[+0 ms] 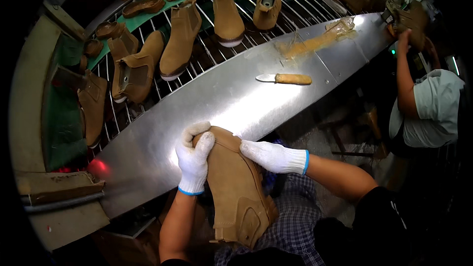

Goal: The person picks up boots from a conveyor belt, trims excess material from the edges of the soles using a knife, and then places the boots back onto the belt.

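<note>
A tan ankle boot (229, 182) is held close to my body, its toe pointing away and its shaft toward my lap. My left hand (193, 157), in a white knit glove with a blue cuff, wraps around the toe from the left. On the boot's right edge, near the toe, my gloved right hand (268, 156) grips with the thumb side against the sole edge. Part of its fingers are hidden behind the boot. A short knife (291, 79) with a wooden handle lies on the metal ledge beyond my hands.
The metal ledge (197, 97) runs diagonally ahead, with a brown glue-like smear (315, 42) on it. Behind it, several tan boots (183, 39) stand on a wire rack, and loose soles (143, 7) lie on a green belt. A co-worker (433, 103) at right handles another boot (414, 23).
</note>
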The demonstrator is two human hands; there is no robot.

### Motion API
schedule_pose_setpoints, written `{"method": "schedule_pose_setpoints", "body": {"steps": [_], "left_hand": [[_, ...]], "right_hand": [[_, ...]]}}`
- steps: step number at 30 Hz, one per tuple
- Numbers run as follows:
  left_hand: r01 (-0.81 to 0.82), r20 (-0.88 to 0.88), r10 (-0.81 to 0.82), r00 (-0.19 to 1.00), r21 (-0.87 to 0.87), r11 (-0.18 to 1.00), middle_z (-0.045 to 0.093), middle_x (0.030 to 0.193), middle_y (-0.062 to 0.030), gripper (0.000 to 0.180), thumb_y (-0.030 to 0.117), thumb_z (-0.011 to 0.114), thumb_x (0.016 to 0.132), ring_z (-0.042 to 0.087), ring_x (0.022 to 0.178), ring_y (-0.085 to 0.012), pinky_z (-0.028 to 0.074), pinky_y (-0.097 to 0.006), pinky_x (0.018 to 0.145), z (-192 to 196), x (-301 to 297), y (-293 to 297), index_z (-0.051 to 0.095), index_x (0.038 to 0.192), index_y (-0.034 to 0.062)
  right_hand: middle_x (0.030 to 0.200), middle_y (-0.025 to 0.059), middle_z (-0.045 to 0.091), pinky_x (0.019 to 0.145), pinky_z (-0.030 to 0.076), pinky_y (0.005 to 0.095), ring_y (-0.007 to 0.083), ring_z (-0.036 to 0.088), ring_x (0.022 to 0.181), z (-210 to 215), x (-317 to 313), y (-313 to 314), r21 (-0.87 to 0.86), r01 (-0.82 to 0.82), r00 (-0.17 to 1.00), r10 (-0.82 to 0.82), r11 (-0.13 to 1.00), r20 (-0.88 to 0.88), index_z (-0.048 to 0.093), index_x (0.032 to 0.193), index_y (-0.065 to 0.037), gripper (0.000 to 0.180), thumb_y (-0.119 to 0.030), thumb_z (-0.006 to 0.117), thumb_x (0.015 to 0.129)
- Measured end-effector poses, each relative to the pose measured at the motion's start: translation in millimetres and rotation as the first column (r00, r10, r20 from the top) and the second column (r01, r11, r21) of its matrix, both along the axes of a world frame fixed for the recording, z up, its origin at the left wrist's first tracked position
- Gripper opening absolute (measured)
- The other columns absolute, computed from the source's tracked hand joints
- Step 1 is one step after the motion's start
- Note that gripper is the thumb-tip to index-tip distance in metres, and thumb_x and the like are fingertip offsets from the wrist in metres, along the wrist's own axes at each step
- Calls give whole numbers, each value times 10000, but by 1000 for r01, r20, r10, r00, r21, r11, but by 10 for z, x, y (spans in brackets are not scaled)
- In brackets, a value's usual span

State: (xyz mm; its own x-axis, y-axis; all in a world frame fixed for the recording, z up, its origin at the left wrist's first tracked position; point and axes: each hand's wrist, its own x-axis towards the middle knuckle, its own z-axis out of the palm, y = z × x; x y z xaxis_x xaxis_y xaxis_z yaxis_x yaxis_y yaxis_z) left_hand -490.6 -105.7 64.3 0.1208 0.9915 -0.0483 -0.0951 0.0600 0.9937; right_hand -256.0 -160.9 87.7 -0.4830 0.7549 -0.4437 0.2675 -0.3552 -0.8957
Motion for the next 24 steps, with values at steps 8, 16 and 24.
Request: {"method": "schedule_pose_setpoints", "body": {"steps": [8,16,24], "left_hand": [[-57,58,54,997,38,998,710,1203,-119,329,121,737,991,659,1093,-169,536,-333,1026,-35,-77,-70,675,1268,-45],[-84,126,80,989,21,996,698,1205,-124,375,171,757,997,659,1087,-180,544,-343,1013,-96,-172,-104,648,1281,-48],[-82,197,77,977,18,996,677,1156,-124,373,243,711,1021,653,1046,-187,556,-360,965,-40,-263,-112,609,1259,-25]], "right_hand": [[1061,335,710,865,587,562,528,726,957,252,-293,-285,193,180,938,-227,965,262,501,1427,-43,570,-522,461,1120],[1307,403,593,725,634,500,473,747,874,512,-128,-836,-14,8,963,-4,1000,270,358,1473,84,624,-425,475,1131],[891,109,699,718,593,360,197,691,787,506,77,-402,-137,23,991,-5,990,134,632,1217,-11,533,-522,543,1091]]}}
